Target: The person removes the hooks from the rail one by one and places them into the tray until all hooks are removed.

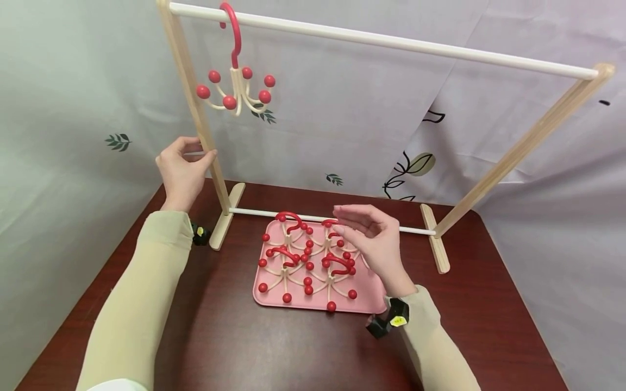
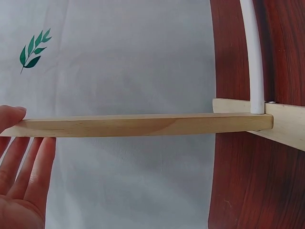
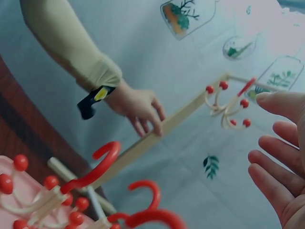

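- the left hand (image 1: pixel 183 172) holds the left wooden post (image 1: pixel 195 108) of the rack, fingers curled round it from the outer side with the thumb on the post's near edge.
- the right hand (image 1: pixel 374 239) hovers over the pink tray (image 1: pixel 371 296), fingers relaxed and lightly bent, holding nothing.
- the tray lies on the dark red tabletop (image 1: pixel 274 347), between the rack's feet, filled with red-hooked hangers (image 1: pixel 337 266) with red ball tips.
- one matching hanger (image 1: pixel 237 81) hangs by its red hook on the white top rail (image 1: pixel 391 43), near the left post.
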